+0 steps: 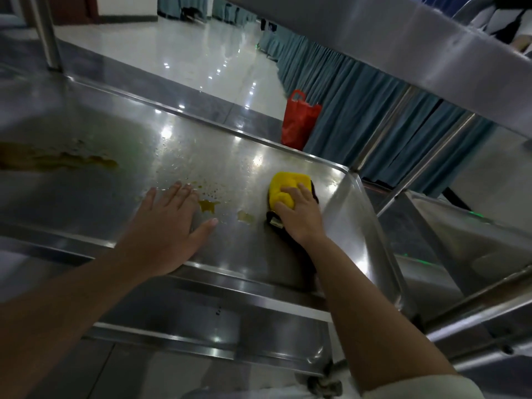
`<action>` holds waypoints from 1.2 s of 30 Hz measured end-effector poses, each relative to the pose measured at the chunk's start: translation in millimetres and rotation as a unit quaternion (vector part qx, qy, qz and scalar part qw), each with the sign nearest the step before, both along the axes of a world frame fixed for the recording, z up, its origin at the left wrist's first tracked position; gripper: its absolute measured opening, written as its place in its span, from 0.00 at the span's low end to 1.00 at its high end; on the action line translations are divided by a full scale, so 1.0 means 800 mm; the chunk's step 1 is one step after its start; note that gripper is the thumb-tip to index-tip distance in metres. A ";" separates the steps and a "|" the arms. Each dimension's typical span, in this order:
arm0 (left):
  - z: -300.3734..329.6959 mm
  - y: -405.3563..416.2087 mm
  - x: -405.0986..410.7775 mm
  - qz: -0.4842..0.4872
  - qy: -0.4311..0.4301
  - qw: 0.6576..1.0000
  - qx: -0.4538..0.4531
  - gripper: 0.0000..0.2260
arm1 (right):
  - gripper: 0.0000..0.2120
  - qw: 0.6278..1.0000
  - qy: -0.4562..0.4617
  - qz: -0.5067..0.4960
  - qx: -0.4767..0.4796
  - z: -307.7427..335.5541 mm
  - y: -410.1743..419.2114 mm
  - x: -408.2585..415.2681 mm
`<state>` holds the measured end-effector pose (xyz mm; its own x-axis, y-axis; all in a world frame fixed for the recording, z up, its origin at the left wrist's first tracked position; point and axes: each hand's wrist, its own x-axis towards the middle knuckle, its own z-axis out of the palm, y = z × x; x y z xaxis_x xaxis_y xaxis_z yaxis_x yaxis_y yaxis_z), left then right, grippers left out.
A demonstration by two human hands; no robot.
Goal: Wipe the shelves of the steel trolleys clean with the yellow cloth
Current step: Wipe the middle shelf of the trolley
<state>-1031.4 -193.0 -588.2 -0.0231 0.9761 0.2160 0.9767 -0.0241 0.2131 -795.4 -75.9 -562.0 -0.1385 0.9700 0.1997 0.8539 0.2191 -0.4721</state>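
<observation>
Steel trolley shelf, wet, smeared with yellowish spills. Yellow cloth bunched near right corner, gripped under right hand. Left hand flat, fingers spread, bracing. Soft, light, probably damp; best held bunched from above, pressed flat.

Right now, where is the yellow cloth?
The yellow cloth lies on the steel shelf near its right rim, gripped by the right hand, just right of small brownish spills.
</observation>
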 end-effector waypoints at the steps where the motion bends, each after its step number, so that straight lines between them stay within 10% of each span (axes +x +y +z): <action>1: 0.001 0.000 0.000 0.003 0.000 1.000 0.002 0.40 | 0.21 1.000 0.006 0.026 -0.007 -0.001 -0.011 -0.012; 8: 0.012 -0.009 0.010 0.048 -0.002 0.998 0.043 0.31 | 0.24 0.984 -0.004 0.175 -0.032 -0.009 -0.088 -0.035; 28: 0.017 -0.071 -0.222 -0.016 0.075 0.997 0.020 0.42 | 0.28 0.979 -0.034 -0.186 -0.077 0.001 -0.132 -0.115; 36: 0.000 -0.059 -0.225 0.017 0.032 0.997 0.064 0.36 | 0.26 0.997 -0.042 0.018 -0.055 -0.016 -0.121 -0.297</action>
